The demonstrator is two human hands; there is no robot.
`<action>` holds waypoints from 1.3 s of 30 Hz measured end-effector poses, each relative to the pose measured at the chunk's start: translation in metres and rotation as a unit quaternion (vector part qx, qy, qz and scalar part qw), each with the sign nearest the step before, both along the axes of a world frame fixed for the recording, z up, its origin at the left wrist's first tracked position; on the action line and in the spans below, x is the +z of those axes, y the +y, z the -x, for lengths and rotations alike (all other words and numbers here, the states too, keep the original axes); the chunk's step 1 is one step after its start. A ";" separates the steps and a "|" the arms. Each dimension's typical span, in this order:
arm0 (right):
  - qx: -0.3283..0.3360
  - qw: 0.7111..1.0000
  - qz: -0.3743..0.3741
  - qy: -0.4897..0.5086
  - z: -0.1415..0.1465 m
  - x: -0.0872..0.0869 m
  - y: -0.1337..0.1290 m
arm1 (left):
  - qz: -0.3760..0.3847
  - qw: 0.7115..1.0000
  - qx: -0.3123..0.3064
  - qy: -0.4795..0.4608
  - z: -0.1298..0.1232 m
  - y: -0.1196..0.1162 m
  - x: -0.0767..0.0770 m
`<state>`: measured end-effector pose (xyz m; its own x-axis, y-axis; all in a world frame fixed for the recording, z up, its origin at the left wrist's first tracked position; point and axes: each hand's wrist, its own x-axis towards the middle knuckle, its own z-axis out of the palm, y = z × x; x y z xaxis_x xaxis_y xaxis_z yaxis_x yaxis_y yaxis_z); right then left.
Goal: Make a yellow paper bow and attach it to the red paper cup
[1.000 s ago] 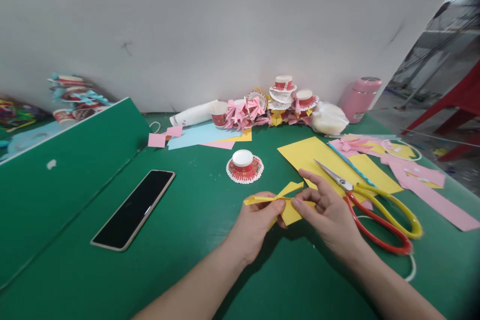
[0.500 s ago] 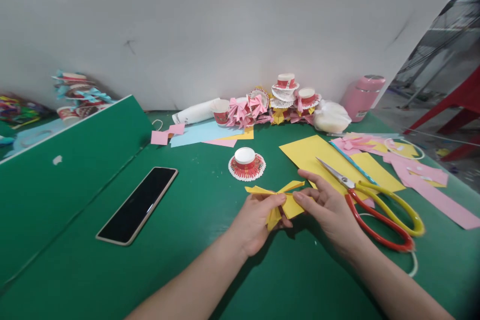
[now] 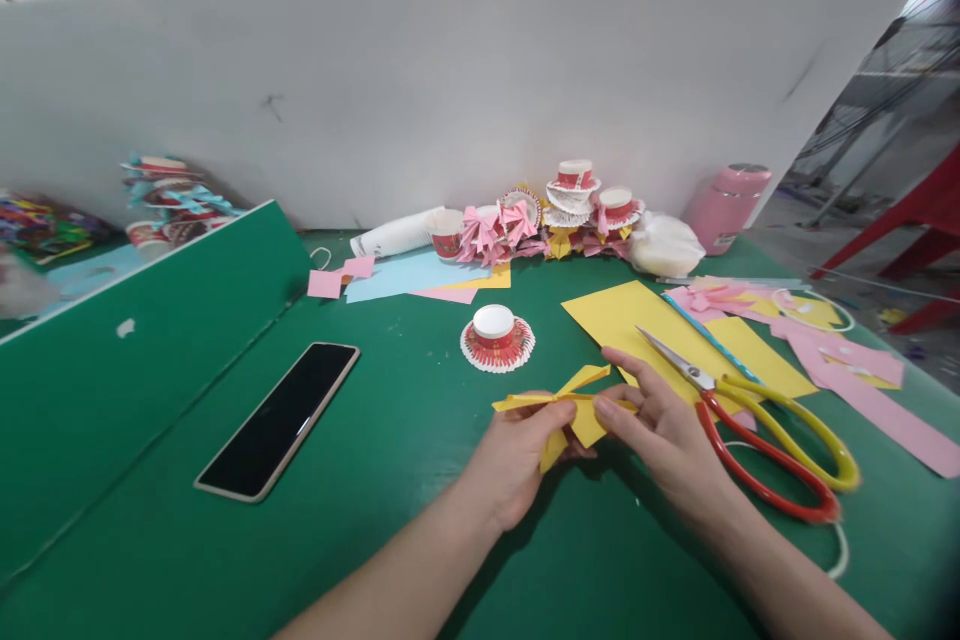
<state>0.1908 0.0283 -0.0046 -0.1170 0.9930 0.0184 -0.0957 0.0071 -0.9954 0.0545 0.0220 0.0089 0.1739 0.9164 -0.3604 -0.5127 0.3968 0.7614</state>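
A yellow paper bow (image 3: 587, 423), with folded loops and tails, is held low over the green table in front of me. My left hand (image 3: 525, 450) pinches its middle, thumb on top. On the other side, my right hand (image 3: 652, 425) has thumb and fingers closed on the bow's right loop; the forefinger stretches away from it. Just beyond the hands stands a small hat-shaped piece made from a paper cup (image 3: 493, 322), with a red band and a fringed brim. Open-handled scissors (image 3: 709, 385), one loop red and one yellow, lie beside my right hand.
Yellow paper (image 3: 615, 305) lies under the scissors, with a blue pencil-like stick (image 3: 712, 335) and pink strips (image 3: 885, 400) further right. A phone (image 3: 277, 420) is at left, near a green divider (image 3: 150, 360). Decorated cups (image 3: 574, 190) and a pink bottle (image 3: 729, 208) stand along the back.
The view has tipped up slightly, so things sit lower in it. Both hands keep hold of the yellow bow, whose upper right tail has turned a little.
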 end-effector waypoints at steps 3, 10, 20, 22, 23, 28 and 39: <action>-0.009 1.000 -0.015 -0.013 0.002 0.000 -0.001 | -0.009 1.000 0.024 -0.011 -0.001 -0.001 -0.002; -0.026 0.999 -0.018 -0.005 0.001 0.002 0.001 | -0.021 1.000 0.011 -0.012 0.000 0.001 -0.002; -0.104 0.973 -0.149 -0.145 0.001 0.000 -0.002 | 0.021 0.996 0.081 -0.044 -0.001 0.002 -0.002; -0.176 0.915 -0.274 -0.238 0.001 0.001 -0.004 | 0.027 0.993 0.100 -0.055 0.000 0.004 -0.002; -0.191 0.882 -0.330 -0.275 0.001 0.001 -0.005 | 0.026 0.992 0.104 -0.058 0.000 0.004 -0.002; -0.128 0.785 -0.458 -0.397 0.009 0.001 -0.008 | 0.033 0.990 0.107 -0.081 0.002 0.007 0.000; -0.156 0.757 -0.467 -0.431 0.010 0.000 -0.007 | 0.041 0.989 0.099 -0.100 -0.002 0.002 0.001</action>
<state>0.1806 0.0211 -0.0042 -0.2477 0.5765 0.7787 0.7366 0.6341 -0.2351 0.0563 0.0240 0.0099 0.0691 0.9085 -0.4121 -0.7244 0.3297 0.6055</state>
